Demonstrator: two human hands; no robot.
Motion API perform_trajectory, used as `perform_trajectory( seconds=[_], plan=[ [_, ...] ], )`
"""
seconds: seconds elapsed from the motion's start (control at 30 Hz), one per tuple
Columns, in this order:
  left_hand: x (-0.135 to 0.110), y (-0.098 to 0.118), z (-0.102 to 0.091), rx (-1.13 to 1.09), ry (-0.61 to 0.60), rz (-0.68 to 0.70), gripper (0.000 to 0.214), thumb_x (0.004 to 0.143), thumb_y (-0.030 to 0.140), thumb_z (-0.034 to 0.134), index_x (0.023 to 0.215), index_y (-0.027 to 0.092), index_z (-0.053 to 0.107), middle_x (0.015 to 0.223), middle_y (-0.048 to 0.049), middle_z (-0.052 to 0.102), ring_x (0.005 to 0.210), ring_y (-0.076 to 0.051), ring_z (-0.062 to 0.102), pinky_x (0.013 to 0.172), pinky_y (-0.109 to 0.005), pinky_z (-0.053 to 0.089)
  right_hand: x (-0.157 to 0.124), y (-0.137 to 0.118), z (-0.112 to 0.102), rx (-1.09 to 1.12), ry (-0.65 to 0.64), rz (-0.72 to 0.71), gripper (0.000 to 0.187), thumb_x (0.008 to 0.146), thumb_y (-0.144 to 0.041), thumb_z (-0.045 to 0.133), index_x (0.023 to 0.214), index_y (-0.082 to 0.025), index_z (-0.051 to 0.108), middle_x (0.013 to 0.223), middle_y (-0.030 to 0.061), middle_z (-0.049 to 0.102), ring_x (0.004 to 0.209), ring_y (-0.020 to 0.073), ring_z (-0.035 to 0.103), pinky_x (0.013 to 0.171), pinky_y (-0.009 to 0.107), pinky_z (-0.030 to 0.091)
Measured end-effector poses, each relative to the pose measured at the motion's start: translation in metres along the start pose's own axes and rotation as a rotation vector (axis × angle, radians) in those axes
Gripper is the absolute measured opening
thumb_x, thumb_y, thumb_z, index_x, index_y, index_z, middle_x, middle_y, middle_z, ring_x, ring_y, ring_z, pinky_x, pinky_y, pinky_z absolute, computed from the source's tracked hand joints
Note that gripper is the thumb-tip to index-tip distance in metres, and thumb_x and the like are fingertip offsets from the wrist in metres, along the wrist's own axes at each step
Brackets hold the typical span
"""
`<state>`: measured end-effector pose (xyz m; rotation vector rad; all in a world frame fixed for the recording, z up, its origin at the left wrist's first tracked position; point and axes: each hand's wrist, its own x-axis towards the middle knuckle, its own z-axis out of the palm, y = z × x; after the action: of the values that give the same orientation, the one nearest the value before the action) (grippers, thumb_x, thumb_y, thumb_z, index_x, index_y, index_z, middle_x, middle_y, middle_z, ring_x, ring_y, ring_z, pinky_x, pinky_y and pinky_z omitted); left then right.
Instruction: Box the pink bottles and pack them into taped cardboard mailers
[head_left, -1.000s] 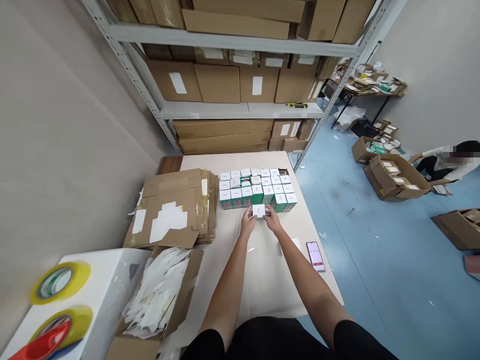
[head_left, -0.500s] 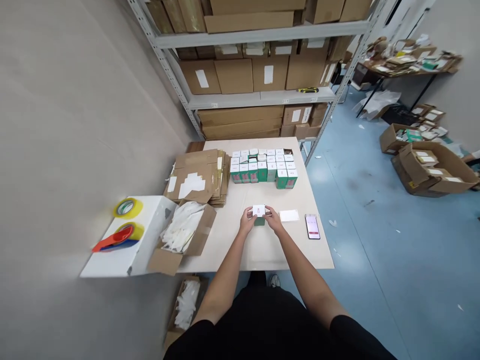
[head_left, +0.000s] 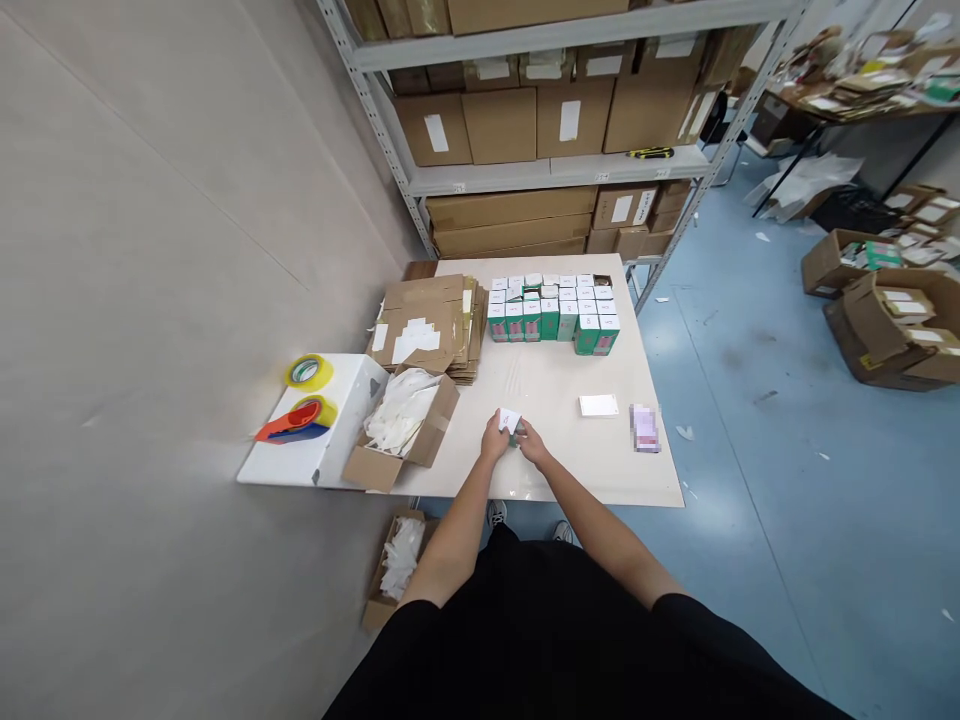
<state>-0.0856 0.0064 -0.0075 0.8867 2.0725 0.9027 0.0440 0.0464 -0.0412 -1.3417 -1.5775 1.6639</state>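
Both my hands hold one small white-topped green box (head_left: 511, 421) over the near part of the table (head_left: 555, 470). My left hand (head_left: 493, 440) grips its left side and my right hand (head_left: 531, 441) its right side, fingers closed on it. The box's white flap tilts up. At the far end of the table stands a block of several matching green and white boxes (head_left: 553, 308). A white card (head_left: 598, 405) lies to the right of my hands, and a phone (head_left: 644, 428) further right.
Flattened cardboard (head_left: 427, 325) is stacked at the table's left. An open carton of white bags (head_left: 403, 425) and a white box with tape rolls (head_left: 307, 400) sit at the near left. Shelving with brown cartons (head_left: 540, 120) stands behind. Open cartons (head_left: 885, 320) litter the blue floor.
My hands have carried the box from beside the block back toward the table's near edge. The view has pulled back and shifted, and the person at the right is out of view.
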Motion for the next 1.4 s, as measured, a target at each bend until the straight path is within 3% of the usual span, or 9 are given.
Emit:
perform_trajectory(
  seconds=[0.1, 0.2, 0.33, 0.47, 0.6, 0.7, 0.87, 1.13, 1.4],
  plan=[
    [0.005, -0.003, -0.002, 0.110, -0.040, 0.042, 0.070, 0.083, 0.018, 0.065, 0.152, 0.013, 0.054, 0.160, -0.0200, 0.049, 0.148, -0.032, 0.048, 0.124, -0.042, 0.034, 0.002, 0.002, 0.006, -0.066, 0.066, 0.078, 0.071, 0.074, -0.020, 0.060, 0.145, -0.023, 0.060, 0.125, 0.0086, 0.072, 0.111, 0.0290, 0.069, 0.107, 0.051, 0.053],
    [0.012, -0.006, -0.008, 0.153, -0.112, 0.084, 0.070, 0.082, 0.022, 0.069, 0.151, 0.016, 0.056, 0.157, -0.0195, 0.053, 0.146, -0.035, 0.049, 0.122, -0.044, 0.035, 0.009, -0.001, 0.001, -0.113, 0.111, 0.069, 0.072, 0.073, -0.017, 0.059, 0.145, -0.022, 0.059, 0.147, 0.0105, 0.062, 0.126, 0.0297, 0.064, 0.115, 0.049, 0.048],
    [0.033, -0.010, -0.021, 0.108, -0.225, 0.120, 0.072, 0.078, 0.036, 0.078, 0.147, 0.024, 0.060, 0.153, -0.0142, 0.059, 0.139, -0.035, 0.056, 0.117, -0.042, 0.040, 0.013, -0.004, -0.006, -0.127, 0.082, 0.088, 0.076, 0.071, -0.014, 0.057, 0.146, -0.025, 0.058, 0.149, 0.0076, 0.062, 0.125, 0.0282, 0.066, 0.114, 0.049, 0.050],
    [0.066, -0.004, -0.036, 0.123, -0.286, 0.165, 0.075, 0.061, 0.048, 0.091, 0.131, 0.029, 0.071, 0.151, -0.0126, 0.061, 0.135, -0.037, 0.059, 0.113, -0.039, 0.042, 0.004, 0.001, -0.004, -0.095, 0.080, 0.090, 0.077, 0.070, -0.013, 0.055, 0.146, -0.026, 0.059, 0.150, 0.0075, 0.062, 0.122, 0.0277, 0.068, 0.110, 0.049, 0.053],
    [0.090, 0.010, -0.050, 0.513, -0.501, 0.302, 0.094, 0.055, 0.052, 0.094, 0.142, 0.035, 0.063, 0.154, -0.0115, 0.057, 0.136, -0.039, 0.057, 0.111, -0.042, 0.044, -0.006, 0.008, 0.006, -0.051, 0.054, 0.114, 0.083, 0.072, -0.014, 0.055, 0.153, -0.028, 0.054, 0.158, 0.0063, 0.055, 0.127, 0.0285, 0.066, 0.112, 0.049, 0.051],
    [0.092, 0.015, -0.057, 0.833, -0.655, 0.397, 0.105, 0.070, 0.058, 0.085, 0.162, 0.039, 0.039, 0.163, -0.0090, 0.047, 0.141, -0.037, 0.053, 0.110, -0.043, 0.045, -0.010, 0.011, 0.011, -0.031, 0.038, 0.139, 0.085, 0.074, -0.014, 0.055, 0.157, -0.029, 0.050, 0.163, 0.0047, 0.049, 0.134, 0.0285, 0.063, 0.116, 0.048, 0.048],
    [0.085, 0.016, -0.064, 0.861, -0.665, 0.447, 0.082, 0.092, 0.054, 0.062, 0.166, 0.038, 0.030, 0.165, -0.0075, 0.044, 0.141, -0.032, 0.052, 0.108, -0.040, 0.046, -0.012, 0.011, 0.013, -0.036, 0.012, 0.157, 0.083, 0.077, -0.014, 0.055, 0.158, -0.031, 0.048, 0.164, 0.0031, 0.048, 0.135, 0.0273, 0.062, 0.118, 0.046, 0.047],
    [0.078, 0.037, -0.054, 0.976, -0.559, 0.620, 0.059, 0.080, 0.034, 0.080, 0.136, 0.023, 0.065, 0.138, -0.0160, 0.058, 0.129, -0.036, 0.053, 0.099, -0.042, 0.051, -0.014, 0.007, 0.010, -0.054, 0.003, 0.152, 0.083, 0.076, -0.011, 0.057, 0.156, -0.031, 0.052, 0.163, 0.0037, 0.050, 0.133, 0.0278, 0.063, 0.118, 0.048, 0.047],
    [0.068, 0.037, -0.049, 0.981, -0.522, 0.698, 0.050, 0.078, 0.022, 0.077, 0.126, 0.014, 0.067, 0.128, -0.0199, 0.064, 0.121, -0.035, 0.061, 0.099, -0.040, 0.050, -0.011, 0.004, 0.005, -0.002, -0.019, 0.157, 0.082, 0.075, -0.012, 0.060, 0.154, -0.030, 0.054, 0.161, 0.0050, 0.052, 0.136, 0.0282, 0.060, 0.119, 0.048, 0.046]
  ],
)
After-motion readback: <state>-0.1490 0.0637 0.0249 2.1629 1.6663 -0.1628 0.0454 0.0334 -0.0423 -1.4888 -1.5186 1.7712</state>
